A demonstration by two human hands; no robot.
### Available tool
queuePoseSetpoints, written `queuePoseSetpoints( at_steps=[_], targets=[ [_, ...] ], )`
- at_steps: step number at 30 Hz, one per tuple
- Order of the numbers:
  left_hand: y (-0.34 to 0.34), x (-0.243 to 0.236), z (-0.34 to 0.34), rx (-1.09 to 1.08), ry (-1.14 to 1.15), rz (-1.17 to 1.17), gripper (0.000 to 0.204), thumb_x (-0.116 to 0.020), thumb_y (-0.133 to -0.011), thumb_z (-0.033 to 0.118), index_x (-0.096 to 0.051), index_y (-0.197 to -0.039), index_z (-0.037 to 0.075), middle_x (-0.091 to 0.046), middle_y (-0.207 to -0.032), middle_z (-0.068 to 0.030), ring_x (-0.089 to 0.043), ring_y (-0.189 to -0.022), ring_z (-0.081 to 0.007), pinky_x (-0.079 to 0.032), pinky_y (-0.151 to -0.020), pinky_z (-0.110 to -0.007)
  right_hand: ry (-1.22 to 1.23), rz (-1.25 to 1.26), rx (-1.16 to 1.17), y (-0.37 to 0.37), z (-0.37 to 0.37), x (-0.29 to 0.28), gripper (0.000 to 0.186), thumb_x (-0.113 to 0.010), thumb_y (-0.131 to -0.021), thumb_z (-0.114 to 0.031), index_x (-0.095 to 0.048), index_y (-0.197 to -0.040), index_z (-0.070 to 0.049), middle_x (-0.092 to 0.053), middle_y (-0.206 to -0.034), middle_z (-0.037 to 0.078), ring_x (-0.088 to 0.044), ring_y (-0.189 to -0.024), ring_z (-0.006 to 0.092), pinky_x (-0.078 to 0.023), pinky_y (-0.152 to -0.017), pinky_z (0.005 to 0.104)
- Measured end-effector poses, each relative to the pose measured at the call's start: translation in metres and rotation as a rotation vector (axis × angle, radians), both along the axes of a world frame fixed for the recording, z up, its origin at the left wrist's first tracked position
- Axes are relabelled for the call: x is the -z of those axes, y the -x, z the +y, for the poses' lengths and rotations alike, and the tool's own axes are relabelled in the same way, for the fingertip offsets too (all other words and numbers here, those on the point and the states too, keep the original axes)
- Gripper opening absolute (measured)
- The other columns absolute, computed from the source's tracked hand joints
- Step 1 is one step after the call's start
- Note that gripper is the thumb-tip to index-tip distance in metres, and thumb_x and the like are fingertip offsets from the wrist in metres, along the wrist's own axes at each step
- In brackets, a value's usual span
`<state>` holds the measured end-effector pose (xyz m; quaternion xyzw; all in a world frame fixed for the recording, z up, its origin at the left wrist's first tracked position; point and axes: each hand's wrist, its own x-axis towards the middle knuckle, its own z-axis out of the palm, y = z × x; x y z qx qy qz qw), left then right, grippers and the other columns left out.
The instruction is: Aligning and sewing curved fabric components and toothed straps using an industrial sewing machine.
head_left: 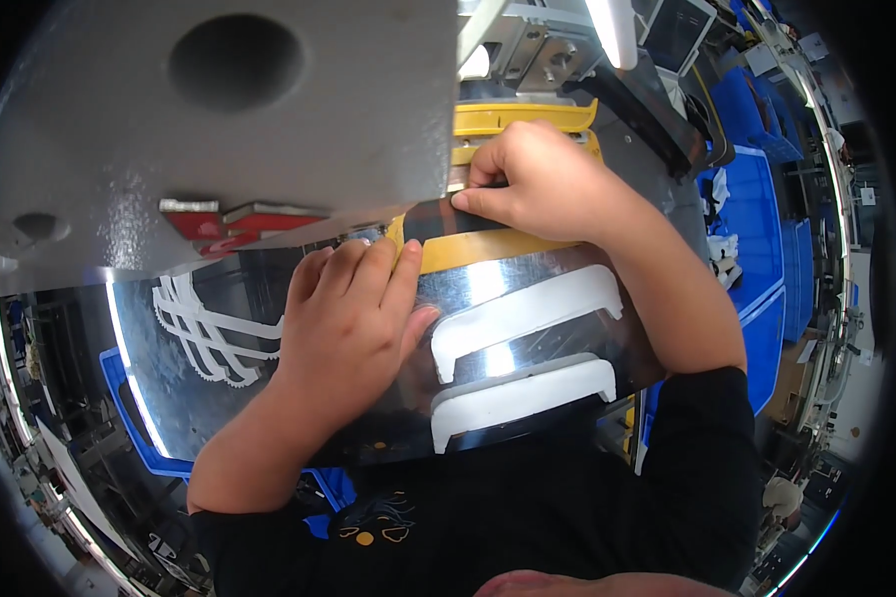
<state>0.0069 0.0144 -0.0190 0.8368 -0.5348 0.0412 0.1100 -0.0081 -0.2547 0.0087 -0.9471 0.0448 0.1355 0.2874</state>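
My left hand (pixel 358 313) rests with fingers extended and slightly bent on a yellow fixture (pixel 488 249) under a grey machine housing (pixel 119 119), its fingertips near the housing's lower edge. My right hand (pixel 543 179) is closed at the back of that fixture, thumb and index finger beside the edge; what they grip is too hidden to name. Another yellow strip (pixel 523 117) lies behind it. In front, two white bracket-shaped parts (pixel 523 313) lie on the shiny metal plate (pixel 538 348). Several white lattice-like pieces (pixel 209 328) lie to the left of my left hand.
Blue bins (pixel 742 229) line the right side, some holding white items, and another blue bin (pixel 129 398) is at the lower left. Metal machine parts (pixel 548 55) and a white lamp (pixel 612 25) are at the top. A person (pixel 782 497) sits far off at the right.
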Motion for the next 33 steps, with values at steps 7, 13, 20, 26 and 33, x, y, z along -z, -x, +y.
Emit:
queuePoseSetpoints(
  at_steps=[7, 13, 20, 26, 33],
  targets=[
    [-0.006, 0.001, -0.002, 0.042, -0.035, 0.051, 0.052, -0.079, -0.093, 0.033, -0.071, -0.132, 0.000, -0.062, -0.154, -0.0119, -0.055, -0.140, -0.0331, -0.041, -0.117, -0.049, 0.136, -0.008, 0.016, 0.012, -0.017, -0.002, 0.030, -0.087, -0.090, -0.029, -0.080, -0.087, 0.000, -0.071, -0.074, 0.020, -0.069, -0.069, 0.0331, -0.054, -0.067, 0.0427],
    [-0.008, 0.001, -0.004, 0.028, -0.057, 0.102, 0.050, -0.079, -0.093, 0.033, -0.071, -0.131, 0.000, -0.059, -0.159, -0.0115, -0.050, -0.148, -0.0343, -0.036, -0.121, -0.051, 0.097, 0.092, 0.149, 0.034, -0.048, -0.010, 0.034, -0.086, -0.091, -0.035, -0.079, -0.085, -0.002, -0.073, -0.077, 0.017, -0.072, -0.073, 0.0313, -0.056, -0.072, 0.0426],
    [-0.006, -0.007, -0.007, 0.021, -0.098, 0.114, 0.051, -0.080, -0.092, 0.030, -0.070, -0.129, -0.002, -0.058, -0.160, -0.0134, -0.048, -0.149, -0.0356, -0.035, -0.123, -0.054, -0.045, -0.071, 0.280, 0.064, -0.071, 0.011, 0.030, -0.087, -0.091, -0.025, -0.074, -0.083, 0.001, -0.068, -0.067, 0.013, -0.061, -0.059, 0.0187, -0.048, -0.058, 0.0343],
    [-0.003, -0.008, -0.010, 0.004, -0.131, 0.111, 0.051, -0.081, -0.090, 0.030, -0.069, -0.128, -0.003, -0.060, -0.157, -0.0153, -0.049, -0.149, -0.0365, -0.035, -0.123, -0.054, 0.050, -0.206, 0.238, 0.063, -0.066, 0.014, 0.031, -0.087, -0.092, -0.026, -0.072, -0.081, -0.001, -0.066, -0.066, 0.011, -0.060, -0.058, 0.0210, -0.048, -0.059, 0.0355],
    [-0.002, -0.010, -0.010, -0.001, -0.148, 0.063, 0.049, -0.080, -0.091, 0.034, -0.071, -0.127, 0.001, -0.060, -0.158, -0.0135, -0.052, -0.147, -0.0349, -0.038, -0.118, -0.055, 0.162, -0.023, 0.241, 0.060, -0.068, 0.002, 0.038, -0.084, -0.092, -0.040, -0.075, -0.083, -0.005, -0.072, -0.077, 0.015, -0.072, -0.075, 0.0340, -0.055, -0.072, 0.0436]
  ],
)
